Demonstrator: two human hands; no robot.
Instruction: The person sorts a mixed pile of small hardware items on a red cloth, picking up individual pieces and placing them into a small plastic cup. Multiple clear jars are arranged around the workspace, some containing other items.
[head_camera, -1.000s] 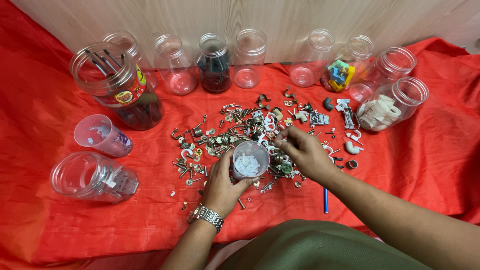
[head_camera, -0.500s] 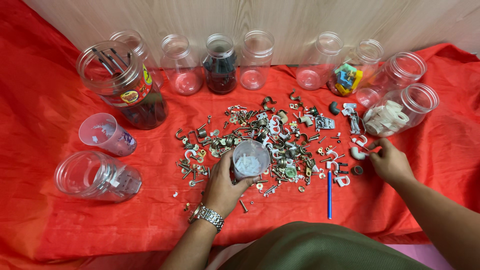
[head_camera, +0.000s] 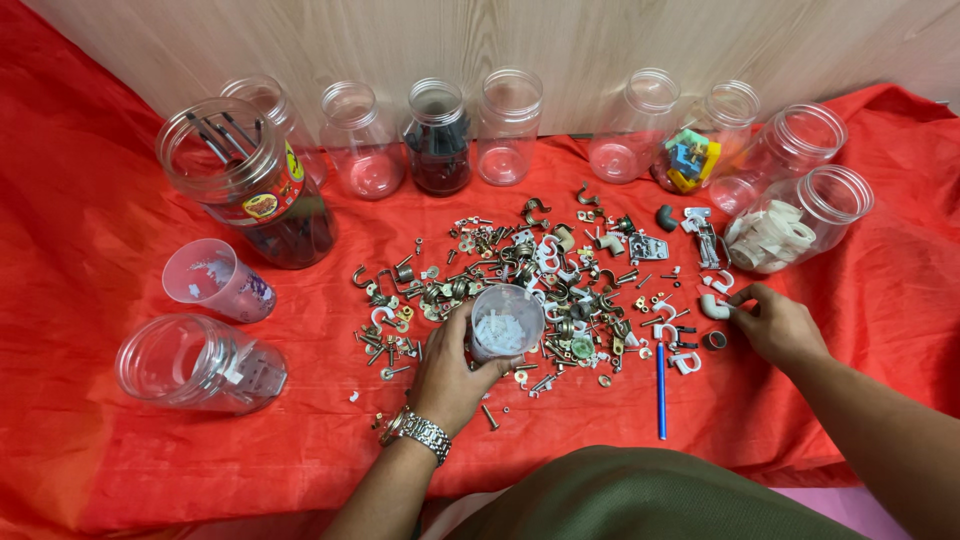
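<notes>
The left hand (head_camera: 452, 372), a metal bracelet watch (head_camera: 418, 433) at its wrist, is wrapped around a small clear plastic cup (head_camera: 503, 321) holding white bits; the cup stands upright at the near edge of a scattered pile of small metal and white plastic hardware (head_camera: 540, 280); the right hand (head_camera: 778, 325) lies well apart to the right, fingertips pinched on a small white plastic elbow fitting (head_camera: 713, 307) at the pile's right fringe; a thin blue stick (head_camera: 660, 391) lies between the two hands, nearer the right one; everything rests on a red cloth (head_camera: 100, 460); bare cloth lies left of the pile, bounded by a clear jar lying on its side (head_camera: 195, 365) and a tilted pinkish cup (head_camera: 215, 281); a row of clear open jars (head_camera: 510, 125) stands along the far wooden wall (head_camera: 560, 40); a jar of white rings (head_camera: 795, 222) sits tilted just beyond the right hand; a green-clad knee (head_camera: 640, 500) closes the near edge.
</notes>
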